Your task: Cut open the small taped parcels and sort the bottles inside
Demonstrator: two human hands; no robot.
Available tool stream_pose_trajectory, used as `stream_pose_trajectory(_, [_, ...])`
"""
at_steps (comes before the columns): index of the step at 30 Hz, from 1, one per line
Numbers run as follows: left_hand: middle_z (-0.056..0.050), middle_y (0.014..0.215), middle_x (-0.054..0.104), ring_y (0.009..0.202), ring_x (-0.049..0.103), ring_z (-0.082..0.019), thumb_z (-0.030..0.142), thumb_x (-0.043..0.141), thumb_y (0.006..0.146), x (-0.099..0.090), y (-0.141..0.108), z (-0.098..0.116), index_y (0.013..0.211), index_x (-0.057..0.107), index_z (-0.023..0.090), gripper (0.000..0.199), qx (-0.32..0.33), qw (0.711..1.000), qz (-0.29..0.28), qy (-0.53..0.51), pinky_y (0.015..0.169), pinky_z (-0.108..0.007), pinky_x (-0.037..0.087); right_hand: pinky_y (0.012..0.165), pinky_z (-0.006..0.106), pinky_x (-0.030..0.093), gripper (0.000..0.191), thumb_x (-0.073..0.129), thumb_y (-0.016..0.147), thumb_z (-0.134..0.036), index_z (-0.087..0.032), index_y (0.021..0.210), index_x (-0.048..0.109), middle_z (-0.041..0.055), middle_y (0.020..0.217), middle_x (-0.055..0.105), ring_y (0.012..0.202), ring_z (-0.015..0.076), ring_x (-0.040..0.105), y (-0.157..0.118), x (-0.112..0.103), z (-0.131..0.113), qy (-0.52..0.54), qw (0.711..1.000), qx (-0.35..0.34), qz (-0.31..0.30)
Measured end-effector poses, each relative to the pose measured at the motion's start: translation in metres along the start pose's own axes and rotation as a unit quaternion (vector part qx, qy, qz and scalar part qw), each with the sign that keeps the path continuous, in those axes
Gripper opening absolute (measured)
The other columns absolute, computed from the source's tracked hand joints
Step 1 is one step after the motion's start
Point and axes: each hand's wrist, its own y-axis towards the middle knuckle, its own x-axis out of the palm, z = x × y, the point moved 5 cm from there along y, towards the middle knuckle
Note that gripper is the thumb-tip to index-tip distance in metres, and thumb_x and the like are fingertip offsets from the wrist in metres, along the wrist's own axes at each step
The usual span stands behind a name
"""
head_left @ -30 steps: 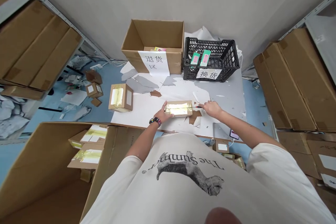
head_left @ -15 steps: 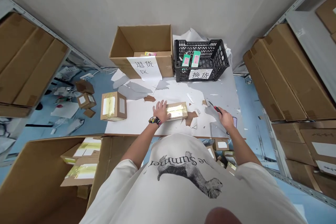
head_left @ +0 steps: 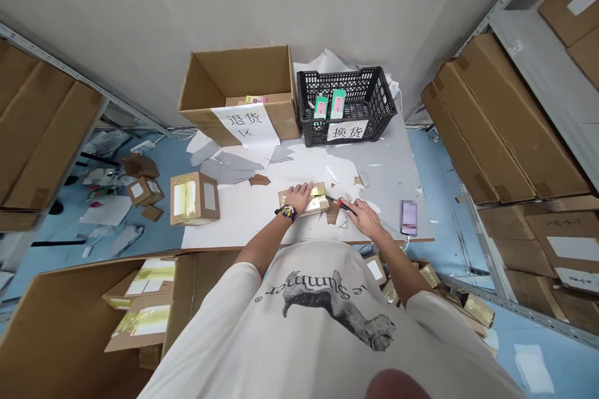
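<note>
A small flat carton (head_left: 318,203) with yellowish tape lies on the white tabletop (head_left: 243,218). My left hand (head_left: 298,197) rests on top of this carton with its fingers spread over it. My right hand (head_left: 365,218) is closed around a red and black utility knife (head_left: 345,205). The knife's blade points left and reaches the right end of the carton; whether it cuts into the tape is too small to tell. A taped cube-shaped carton (head_left: 194,198) stands at the table's left edge.
At the back stand an open carton (head_left: 201,121) with a paper sign and a black crate (head_left: 384,121) holding green-and-pink packs. A phone (head_left: 409,219) lies at the right. Below left is a large open box (head_left: 51,299). Shelves with cartons flank both sides.
My right hand has moved left with the knife, bringing the blade to the carton's right end. My left hand has shifted further onto the carton. The phone is now uncovered.
</note>
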Motion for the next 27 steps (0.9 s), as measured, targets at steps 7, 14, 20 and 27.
stream_pose_trajectory(7, [-0.020,0.154,0.068,0.133,0.064,-0.038,0.039,0.039,0.118,0.001,0.002,-0.003,0.172,0.051,0.019,0.059,0.016,0.999,0.030,-0.013,0.114,-0.052,0.046,0.101,0.040,0.048,0.057,0.044,0.120,-0.037,-0.040,0.177,0.047,0.0148,0.143,0.064,0.121,0.0323,0.058,0.025,0.004,-0.023,-0.130,0.990,0.018,-0.047])
stream_pose_trajectory(14, [-0.022,0.150,0.070,0.135,0.064,-0.036,0.036,0.037,0.119,0.002,0.003,-0.009,0.168,0.054,0.013,0.057,0.034,0.998,0.045,-0.032,0.117,-0.050,0.046,0.100,0.042,0.046,0.060,0.037,0.122,-0.033,-0.039,0.182,0.035,0.0158,0.146,0.062,0.118,0.0310,0.059,0.040,0.014,-0.045,-0.165,0.983,0.052,-0.067])
stream_pose_trajectory(20, [-0.022,0.143,0.073,0.129,0.068,-0.035,0.033,0.035,0.118,0.001,0.010,-0.015,0.166,0.056,0.013,0.056,0.043,0.998,0.033,-0.036,0.115,-0.051,0.049,0.102,0.044,0.046,0.061,0.035,0.122,-0.033,-0.036,0.183,0.034,0.0167,0.147,0.063,0.121,0.0319,0.059,0.046,0.016,-0.053,-0.156,0.984,0.065,-0.062])
stream_pose_trajectory(27, [-0.021,0.147,0.072,0.135,0.067,-0.034,0.035,0.034,0.119,-0.006,0.002,-0.008,0.168,0.056,0.017,0.057,0.038,0.997,0.031,-0.053,0.120,-0.050,0.048,0.102,0.048,0.044,0.063,0.036,0.119,-0.033,-0.037,0.182,0.039,0.0193,0.142,0.068,0.117,0.0355,0.060,0.051,0.007,-0.031,-0.138,0.988,-0.005,-0.064])
